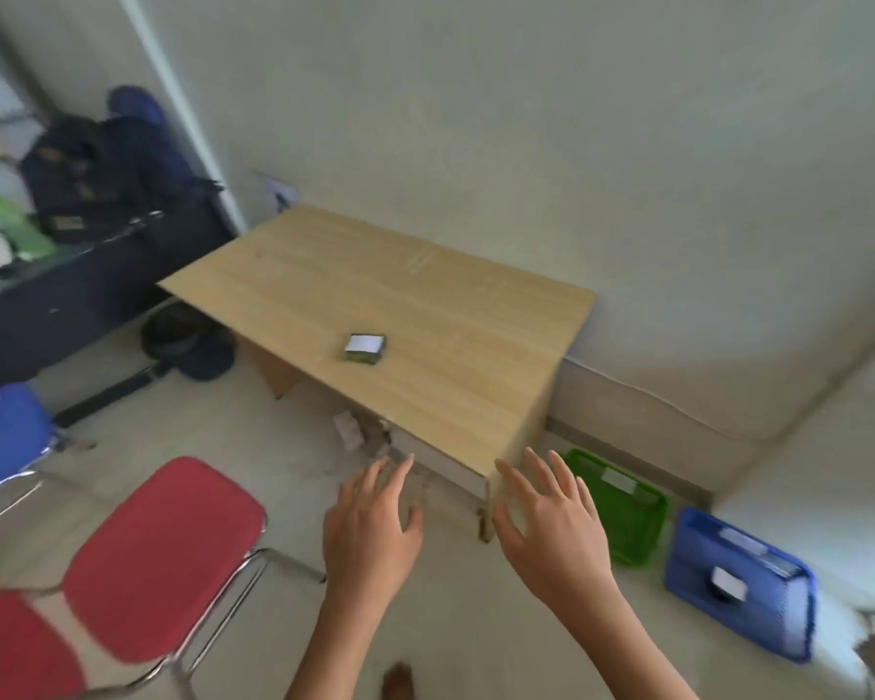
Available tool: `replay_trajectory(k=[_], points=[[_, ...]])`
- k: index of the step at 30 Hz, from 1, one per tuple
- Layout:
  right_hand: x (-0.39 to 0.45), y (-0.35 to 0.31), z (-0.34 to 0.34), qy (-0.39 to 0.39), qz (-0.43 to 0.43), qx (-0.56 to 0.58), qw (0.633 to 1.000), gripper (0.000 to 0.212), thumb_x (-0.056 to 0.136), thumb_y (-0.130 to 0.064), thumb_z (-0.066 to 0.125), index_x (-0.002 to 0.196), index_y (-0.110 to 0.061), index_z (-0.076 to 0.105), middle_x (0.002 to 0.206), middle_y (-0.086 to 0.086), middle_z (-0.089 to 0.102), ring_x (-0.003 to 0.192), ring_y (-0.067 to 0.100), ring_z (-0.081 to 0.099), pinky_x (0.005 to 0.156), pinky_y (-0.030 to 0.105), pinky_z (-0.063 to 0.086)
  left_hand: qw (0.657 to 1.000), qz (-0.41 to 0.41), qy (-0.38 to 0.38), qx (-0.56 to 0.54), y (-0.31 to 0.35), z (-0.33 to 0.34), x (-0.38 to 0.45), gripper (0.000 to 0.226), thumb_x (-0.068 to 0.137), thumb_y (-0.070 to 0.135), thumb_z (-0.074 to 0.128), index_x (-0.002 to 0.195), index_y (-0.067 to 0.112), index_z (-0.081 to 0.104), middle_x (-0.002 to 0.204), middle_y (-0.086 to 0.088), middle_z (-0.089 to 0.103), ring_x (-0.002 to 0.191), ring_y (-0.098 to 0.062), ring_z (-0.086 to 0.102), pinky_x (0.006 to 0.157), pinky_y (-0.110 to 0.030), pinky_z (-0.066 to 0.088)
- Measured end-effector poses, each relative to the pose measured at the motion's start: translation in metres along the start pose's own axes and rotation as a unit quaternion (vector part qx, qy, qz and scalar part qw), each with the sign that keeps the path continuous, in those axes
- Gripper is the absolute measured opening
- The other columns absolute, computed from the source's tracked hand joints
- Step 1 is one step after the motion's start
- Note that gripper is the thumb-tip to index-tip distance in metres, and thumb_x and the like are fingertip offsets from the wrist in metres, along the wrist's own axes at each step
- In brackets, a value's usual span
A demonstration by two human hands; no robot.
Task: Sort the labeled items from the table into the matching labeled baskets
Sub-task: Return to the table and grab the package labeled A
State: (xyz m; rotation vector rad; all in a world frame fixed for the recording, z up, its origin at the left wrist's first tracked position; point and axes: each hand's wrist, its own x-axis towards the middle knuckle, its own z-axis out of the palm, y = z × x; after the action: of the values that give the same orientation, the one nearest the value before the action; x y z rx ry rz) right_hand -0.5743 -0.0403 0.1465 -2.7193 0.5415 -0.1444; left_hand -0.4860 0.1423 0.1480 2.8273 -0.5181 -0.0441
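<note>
Two empty hands, left hand [370, 527] and right hand [551, 527], are hovering spread-fingered before the table's [476, 396] near corner; one labeled green box [365, 349] is lying mid-table.

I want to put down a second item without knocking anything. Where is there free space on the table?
The table holds only one small green box with a white label, near the middle. The top is bare all around it: toward the wall, toward the left corner, and along the near edge in front of both open hands, left hand and right hand. Nowhere is it crowded.
</note>
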Motion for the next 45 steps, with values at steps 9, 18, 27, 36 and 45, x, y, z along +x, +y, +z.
replay_trajectory(k=[9,18,27,36,45], points=[[0.125,-0.113,0.065,-0.069,0.013,0.046,0.996,0.054,0.096,-0.055,0.036,0.148,-0.041,0.032,0.161,-0.008,0.027,0.152,0.02,0.013,0.121,0.042,0.023,0.999,-0.043,0.013,-0.022,-0.142,-0.025,0.107,0.058,0.097,0.044,0.05,0.153,0.041,0.036,0.151,0.013,0.047,0.136,-0.015,0.042,0.096,-0.034,0.053],[0.247,-0.143,0.102,-0.101,0.075,0.056,0.99,0.052,0.098,-0.05,0.036,0.149,-0.039,0.032,0.162,-0.006,0.027,0.152,0.021,0.012,0.12,0.043,0.028,0.996,-0.01,-0.084,-0.04,-0.195,-0.002,0.256,0.055,0.098,0.041,0.049,0.152,0.038,0.039,0.148,0.013,0.048,0.129,-0.018,0.047,0.089,-0.033,0.054],[0.383,-0.105,0.142,-0.214,0.052,0.058,0.974,0.05,0.099,-0.04,0.04,0.149,-0.035,0.034,0.159,-0.004,0.032,0.149,0.02,0.02,0.116,0.043,0.034,0.966,-0.097,-0.189,-0.151,-0.172,0.049,0.38,0.053,0.096,0.033,0.052,0.148,0.036,0.045,0.149,0.005,0.049,0.129,-0.021,0.052,0.097,-0.04,0.051],[0.434,-0.07,0.204,-0.316,0.035,0.013,0.948,0.054,0.1,-0.038,0.042,0.151,-0.038,0.027,0.167,-0.004,0.0,0.153,0.024,0.0,0.122,0.051,0.017,0.963,-0.149,-0.156,-0.163,-0.168,0.094,0.454,0.033,0.096,0.027,0.057,0.128,0.031,0.06,0.125,0.0,0.061,0.107,-0.019,0.061,0.084,-0.035,0.053],[0.42,-0.063,0.24,-0.278,0.023,-0.043,0.959,0.064,0.096,-0.048,0.048,0.152,-0.045,0.016,0.163,-0.008,-0.021,0.15,0.025,-0.021,0.121,0.058,0.003,0.922,-0.271,-0.156,-0.227,-0.156,0.131,0.478,0.075,0.084,0.045,0.076,0.142,0.009,0.045,0.133,-0.016,0.053,0.123,-0.035,0.05,0.096,-0.04,0.042]])
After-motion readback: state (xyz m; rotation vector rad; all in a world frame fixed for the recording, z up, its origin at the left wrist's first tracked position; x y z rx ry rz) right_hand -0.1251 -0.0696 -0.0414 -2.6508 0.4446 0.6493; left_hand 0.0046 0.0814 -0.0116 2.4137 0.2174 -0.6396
